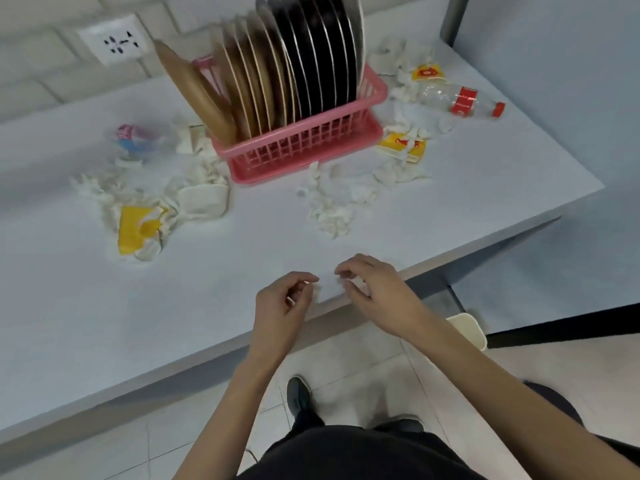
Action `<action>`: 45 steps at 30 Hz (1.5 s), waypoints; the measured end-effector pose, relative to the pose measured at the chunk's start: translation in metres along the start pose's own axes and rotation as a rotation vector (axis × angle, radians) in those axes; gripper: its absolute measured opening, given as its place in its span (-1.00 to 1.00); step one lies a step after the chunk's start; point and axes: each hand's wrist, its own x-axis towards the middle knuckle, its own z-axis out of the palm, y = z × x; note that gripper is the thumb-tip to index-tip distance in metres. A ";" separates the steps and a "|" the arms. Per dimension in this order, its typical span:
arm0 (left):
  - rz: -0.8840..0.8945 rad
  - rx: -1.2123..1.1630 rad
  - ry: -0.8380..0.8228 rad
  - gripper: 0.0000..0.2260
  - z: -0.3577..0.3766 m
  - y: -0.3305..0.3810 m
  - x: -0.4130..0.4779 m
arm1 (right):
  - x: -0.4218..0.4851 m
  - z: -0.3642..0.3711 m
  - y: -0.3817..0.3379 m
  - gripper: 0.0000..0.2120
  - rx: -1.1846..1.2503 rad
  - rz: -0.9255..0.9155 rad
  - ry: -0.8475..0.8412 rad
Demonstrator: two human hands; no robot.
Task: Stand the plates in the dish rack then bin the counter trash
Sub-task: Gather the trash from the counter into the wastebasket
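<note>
Both hands, left [282, 303] and right [375, 289], pinch a small white paper scrap [329, 284] at the pale bench [104, 323] edge. Risk: scrap drops floorward. Plates [298, 64] stand racked at 12 o'clock.

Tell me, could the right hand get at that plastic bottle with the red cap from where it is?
Probably yes. The right hand is near the counter's front edge, and the plastic bottle lies in the open to the right of the pink dish rack. Only low crumpled tissues lie between, though it is a long reach.

Pink plastic dish rack [304, 143] holds glossy plates [311, 64]; crumpled paper trash [332, 202] on matt counter [86, 306].
</note>
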 end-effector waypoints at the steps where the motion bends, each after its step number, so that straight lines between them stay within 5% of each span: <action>1: 0.000 0.011 0.010 -0.83 -0.016 -0.005 0.004 | 0.012 0.007 -0.010 -0.83 -0.003 -0.009 -0.003; 16: -0.013 0.102 0.192 -0.82 -0.187 -0.090 0.060 | 0.157 0.104 -0.102 -0.85 0.011 -0.075 -0.043; 25: -0.046 0.226 0.363 -0.76 -0.254 -0.131 0.112 | 0.242 0.114 -0.114 -0.60 -0.287 -0.065 -0.118; 31: -0.123 0.385 0.289 -0.62 -0.268 -0.140 0.141 | 0.271 0.120 -0.118 -0.47 -0.416 -0.073 -0.225; 37: -0.214 0.470 0.202 -0.44 -0.264 -0.135 0.159 | 0.278 0.133 -0.117 -0.57 -0.518 -0.087 -0.274; 45: -0.201 0.453 0.271 -0.67 -0.263 -0.128 0.156 | 0.269 0.128 -0.115 -0.62 -0.499 -0.120 -0.194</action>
